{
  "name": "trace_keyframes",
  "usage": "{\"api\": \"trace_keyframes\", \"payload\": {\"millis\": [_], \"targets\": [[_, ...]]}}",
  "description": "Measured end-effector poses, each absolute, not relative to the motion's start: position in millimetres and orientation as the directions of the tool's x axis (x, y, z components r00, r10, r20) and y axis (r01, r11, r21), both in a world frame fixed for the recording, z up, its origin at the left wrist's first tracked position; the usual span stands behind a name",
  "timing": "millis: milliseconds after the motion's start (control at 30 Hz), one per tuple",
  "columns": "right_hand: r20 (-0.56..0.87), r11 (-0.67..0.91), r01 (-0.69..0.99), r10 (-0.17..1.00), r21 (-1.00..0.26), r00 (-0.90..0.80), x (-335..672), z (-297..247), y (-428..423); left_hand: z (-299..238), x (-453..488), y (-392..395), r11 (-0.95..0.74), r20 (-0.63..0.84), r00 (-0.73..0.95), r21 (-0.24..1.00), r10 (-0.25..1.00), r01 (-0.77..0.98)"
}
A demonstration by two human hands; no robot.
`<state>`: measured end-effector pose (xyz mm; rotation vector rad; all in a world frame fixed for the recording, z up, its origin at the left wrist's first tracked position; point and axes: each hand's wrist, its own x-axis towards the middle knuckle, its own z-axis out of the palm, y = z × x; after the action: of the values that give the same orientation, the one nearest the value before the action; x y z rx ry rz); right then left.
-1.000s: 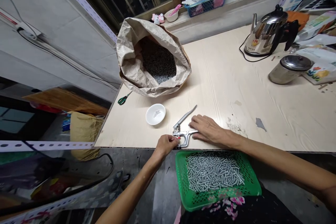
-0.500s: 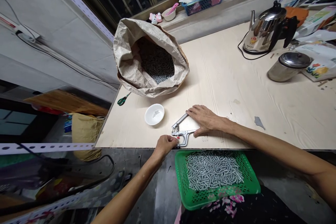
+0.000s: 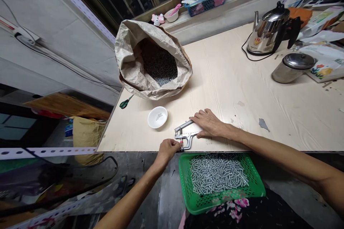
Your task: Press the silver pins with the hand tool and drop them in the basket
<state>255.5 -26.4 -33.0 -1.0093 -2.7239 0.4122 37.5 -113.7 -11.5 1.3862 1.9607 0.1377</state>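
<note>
Silver hand-press pliers, like those for snap fasteners, lie at the table's front edge with a spring and a red part at the jaw. My right hand is wrapped round the two handles, which are partly squeezed together. At the jaw, my left hand is closed in a pinch; what its fingertips hold is too small to make out. A white bowl with a few small pale pieces stands just beyond the pliers. Below the table edge, a green basket holds many small metal screws.
An open woven sack of dark and shiny small metal pieces stands at the back left. Green-handled scissors lie beside it. A steel kettle and a lidded metal canister are at the right. A grey scrap lies beyond my right forearm.
My right hand has pressed the upper handle of the pliers down toward the lower one. My left hand stays at the jaw. The view has shifted slightly.
</note>
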Motion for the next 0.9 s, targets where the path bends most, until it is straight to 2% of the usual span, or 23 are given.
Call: {"api": "trace_keyframes", "payload": {"millis": [100,167,233,300,400,500,667,833,900], "targets": [[0.123,0.736,0.584,0.651,-0.342,-0.749,255,-30,-32,-11,50,-117,0.063,-0.156,-0.013,0.322,0.988,0.945],[0.130,0.735,0.582,0.653,-0.348,-0.746,254,-30,-35,-14,60,-110,-0.177,0.003,0.182,0.260,0.983,0.949],[0.127,0.720,0.593,0.668,-0.360,-0.733,254,-32,-37,-17,68,-96,-0.361,0.020,0.368,0.254,0.930,0.897],[0.116,0.699,0.608,0.687,-0.376,-0.718,257,-33,-37,-19,73,-79,-0.464,-0.040,0.491,0.267,0.870,0.845],[0.069,0.679,0.605,0.687,-0.415,-0.723,266,-31,-36,-17,75,-59,-0.499,-0.154,0.544,0.255,0.825,0.828],[0.054,0.670,0.599,0.685,-0.439,-0.726,274,-28,-36,-13,76,-55,-0.494,-0.195,0.533,0.216,0.823,0.842],[0.101,0.693,0.601,0.684,-0.399,-0.722,267,-42,-37,-13,82,-61,-0.416,-0.166,0.468,0.274,0.868,0.867],[0.090,0.682,0.623,0.698,-0.384,-0.710,262,-48,-33,-15,83,-58,-0.378,-0.170,0.438,0.297,0.883,0.877],[0.101,0.690,0.620,0.695,-0.373,-0.712,266,-45,-29,-17,82,-62,-0.366,-0.128,0.420,0.309,0.899,0.878]]}}
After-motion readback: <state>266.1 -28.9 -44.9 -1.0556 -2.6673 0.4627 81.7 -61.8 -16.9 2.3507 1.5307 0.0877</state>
